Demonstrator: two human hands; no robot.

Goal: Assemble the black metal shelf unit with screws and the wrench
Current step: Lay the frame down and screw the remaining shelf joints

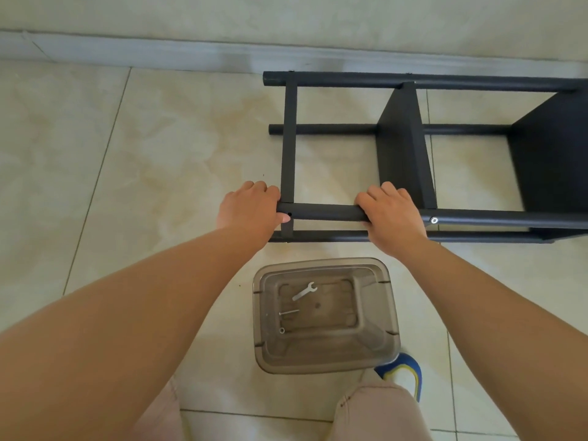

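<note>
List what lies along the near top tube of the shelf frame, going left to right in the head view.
Left hand → empty screw hole → bare tube → right hand → fitted screw → black shelf panel.

Floor [159, 148]: glossy cream tiles w/ beige marbling, thin dark grout lines running diag. & across.
Wall [286, 14]: pale off-white, along top edge of view.
Baseboard [159, 54]: grey-white strip where wall meets floor, runs left to right.
Light: soft, even daylight; faint sheen on tiles, no hard shadows.
</note>
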